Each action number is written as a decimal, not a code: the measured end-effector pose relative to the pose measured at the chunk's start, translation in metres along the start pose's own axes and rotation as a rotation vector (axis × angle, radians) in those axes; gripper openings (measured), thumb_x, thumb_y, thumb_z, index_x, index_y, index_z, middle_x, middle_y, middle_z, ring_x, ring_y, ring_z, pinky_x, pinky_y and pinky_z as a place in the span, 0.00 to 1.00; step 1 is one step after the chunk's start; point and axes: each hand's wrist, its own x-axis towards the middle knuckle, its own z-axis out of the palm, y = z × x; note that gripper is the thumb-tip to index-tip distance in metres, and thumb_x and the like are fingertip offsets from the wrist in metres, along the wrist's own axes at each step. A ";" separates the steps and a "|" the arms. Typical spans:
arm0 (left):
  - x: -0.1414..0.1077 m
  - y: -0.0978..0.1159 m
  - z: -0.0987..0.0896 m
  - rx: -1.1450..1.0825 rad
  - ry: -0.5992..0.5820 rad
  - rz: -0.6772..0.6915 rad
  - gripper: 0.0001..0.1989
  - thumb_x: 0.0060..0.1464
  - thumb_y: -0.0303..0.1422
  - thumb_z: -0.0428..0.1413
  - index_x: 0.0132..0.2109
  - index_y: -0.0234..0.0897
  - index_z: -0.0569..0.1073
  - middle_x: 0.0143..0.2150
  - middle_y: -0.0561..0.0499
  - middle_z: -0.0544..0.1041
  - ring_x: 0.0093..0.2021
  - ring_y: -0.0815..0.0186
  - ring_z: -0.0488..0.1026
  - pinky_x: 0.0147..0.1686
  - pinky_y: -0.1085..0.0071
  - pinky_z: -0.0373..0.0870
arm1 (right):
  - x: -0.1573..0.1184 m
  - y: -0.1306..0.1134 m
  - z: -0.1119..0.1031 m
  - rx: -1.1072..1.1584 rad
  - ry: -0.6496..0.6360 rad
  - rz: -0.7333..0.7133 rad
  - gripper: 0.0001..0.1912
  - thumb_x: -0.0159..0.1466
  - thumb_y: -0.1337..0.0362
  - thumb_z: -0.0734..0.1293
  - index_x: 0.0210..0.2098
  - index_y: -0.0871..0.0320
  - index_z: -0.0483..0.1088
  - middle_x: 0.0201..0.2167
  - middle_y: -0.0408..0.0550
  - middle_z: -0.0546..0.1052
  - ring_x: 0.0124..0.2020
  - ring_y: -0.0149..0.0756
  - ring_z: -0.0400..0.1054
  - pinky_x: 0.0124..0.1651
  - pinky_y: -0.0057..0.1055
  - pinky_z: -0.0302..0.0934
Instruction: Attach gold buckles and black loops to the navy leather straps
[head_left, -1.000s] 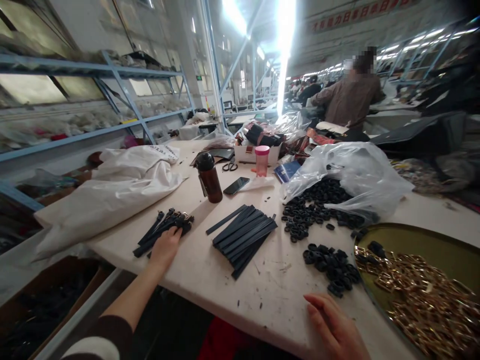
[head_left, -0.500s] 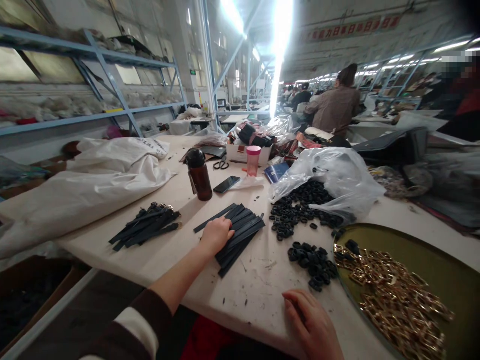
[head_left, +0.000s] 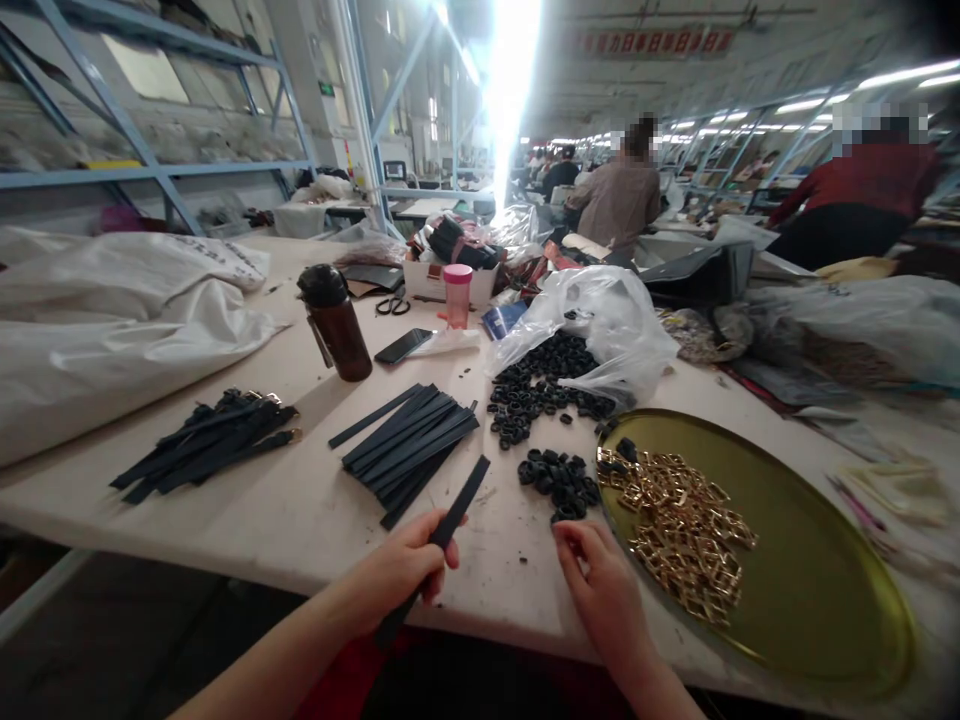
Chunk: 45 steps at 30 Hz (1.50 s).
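My left hand point(head_left: 420, 560) is closed around one black strap point(head_left: 466, 492), which slants up to the right over the table's front edge. Beyond it lies a fanned pile of black straps point(head_left: 412, 440). My right hand point(head_left: 596, 565) is at the near side of a small heap of black loops point(head_left: 559, 482); its fingers are curled, and whether they hold a loop is hidden. To its right, gold buckles point(head_left: 682, 520) lie on a round olive tray point(head_left: 795, 560). Straps with gold buckles point(head_left: 210, 440) form another pile at the left.
A dark bottle point(head_left: 337, 325), a phone point(head_left: 403, 346), a pink-lidded cup point(head_left: 457, 295) and scissors point(head_left: 392, 304) stand or lie farther back. More black loops spill from a clear plastic bag point(head_left: 607, 310). A white sack point(head_left: 135, 340) covers the left side. People are in the background.
My left hand has come back from the strap pile toward the front edge with one strap. My right hand has moved up to the small loop heap. The camera view has shifted right.
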 end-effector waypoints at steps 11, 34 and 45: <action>-0.010 -0.024 0.039 -0.452 -0.172 -0.258 0.17 0.53 0.37 0.47 0.47 0.32 0.65 0.19 0.55 0.68 0.13 0.75 0.61 0.13 0.80 0.56 | 0.013 0.004 -0.002 -0.431 -0.134 -0.144 0.11 0.62 0.58 0.59 0.34 0.58 0.68 0.28 0.49 0.71 0.29 0.39 0.65 0.32 0.33 0.55; -0.010 -0.015 0.033 -0.237 -0.022 -0.152 0.10 0.49 0.33 0.51 0.37 0.31 0.70 0.19 0.60 0.61 0.17 0.78 0.58 0.15 0.82 0.52 | 0.017 -0.032 -0.019 0.591 -0.146 0.359 0.18 0.59 0.52 0.60 0.42 0.56 0.69 0.30 0.46 0.71 0.29 0.34 0.65 0.34 0.32 0.61; -0.013 -0.018 0.034 -0.354 -0.141 -0.271 0.10 0.47 0.29 0.49 0.38 0.32 0.68 0.19 0.56 0.69 0.13 0.78 0.61 0.12 0.83 0.55 | 0.003 -0.040 0.001 1.127 -0.215 0.796 0.15 0.48 0.54 0.71 0.22 0.59 0.68 0.22 0.42 0.72 0.21 0.27 0.59 0.24 0.24 0.55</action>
